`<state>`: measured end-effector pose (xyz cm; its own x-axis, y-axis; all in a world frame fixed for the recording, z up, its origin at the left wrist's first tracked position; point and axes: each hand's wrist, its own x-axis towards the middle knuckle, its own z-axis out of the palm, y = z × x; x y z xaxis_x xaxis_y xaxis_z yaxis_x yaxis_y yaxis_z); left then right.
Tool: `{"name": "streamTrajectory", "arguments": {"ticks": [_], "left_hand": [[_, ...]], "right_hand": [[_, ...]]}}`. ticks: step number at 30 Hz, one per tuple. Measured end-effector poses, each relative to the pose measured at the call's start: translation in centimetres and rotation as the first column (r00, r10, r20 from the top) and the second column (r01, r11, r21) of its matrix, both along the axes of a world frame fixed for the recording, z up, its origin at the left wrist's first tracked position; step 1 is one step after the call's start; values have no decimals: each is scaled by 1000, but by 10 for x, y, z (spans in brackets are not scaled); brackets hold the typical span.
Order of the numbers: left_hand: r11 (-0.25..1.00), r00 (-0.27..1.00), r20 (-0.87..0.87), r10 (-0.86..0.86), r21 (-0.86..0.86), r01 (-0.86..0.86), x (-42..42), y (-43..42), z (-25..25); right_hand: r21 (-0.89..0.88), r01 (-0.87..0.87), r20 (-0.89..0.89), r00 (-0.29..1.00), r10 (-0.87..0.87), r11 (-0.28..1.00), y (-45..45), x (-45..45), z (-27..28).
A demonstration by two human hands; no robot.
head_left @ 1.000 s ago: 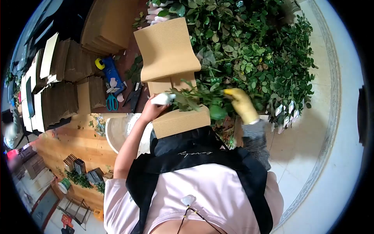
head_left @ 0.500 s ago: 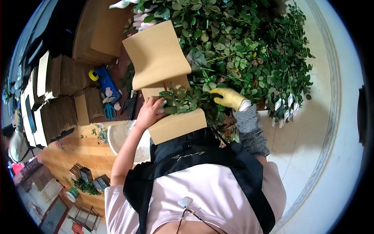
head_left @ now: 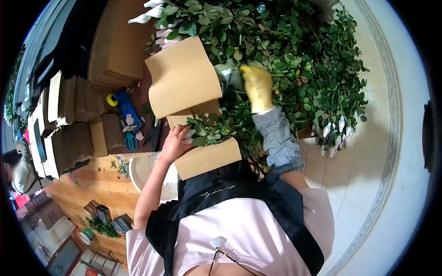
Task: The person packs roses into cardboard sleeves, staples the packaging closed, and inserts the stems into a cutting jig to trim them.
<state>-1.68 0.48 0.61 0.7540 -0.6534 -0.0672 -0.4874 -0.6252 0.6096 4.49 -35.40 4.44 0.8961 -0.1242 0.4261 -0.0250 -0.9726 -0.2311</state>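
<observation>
Between 2 curved flaps of ribbed tan cardboard [head_left: 184, 76], a bundle of green leafy stems [head_left: 214, 129] is laid. Its white end [head_left: 189, 134] is held by the bare left hand [head_left: 176, 143], fingers curled over it, presumably so that the bundle is steadied. Over heaped green foliage [head_left: 294, 55], the yellow-gloved right hand [head_left: 258, 87] is blurred, fingers bent, beside clear plastic film [head_left: 229, 76]; whether anything is gripped cannot be told. Room is narrowed leftward by teal-handled scissors [head_left: 131, 143], rightward by foliage; the red-brown table's [head_left: 144, 87] near edge appears overhung by the lower flap [head_left: 208, 158].
</observation>
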Motion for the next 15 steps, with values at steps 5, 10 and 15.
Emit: {"name": "streamTrajectory", "arguments": {"ticks": [5, 10, 15], "left_hand": [[1000, 999, -32, 5, -19, -5, 0, 2, 0], [996, 999, -31, 16, -84, -18, 1, 4, -9], [975, 998, -40, 46, -217, -53, 1, 7, -18]], "right_hand": [[-152, 283, 93, 958, -271, 947, -95, -54, 36], [387, 200, -10, 977, -213, 900, -128, -132, 53], [299, -61, -288, 946, 151, 952, -46, -142, 54]]}}
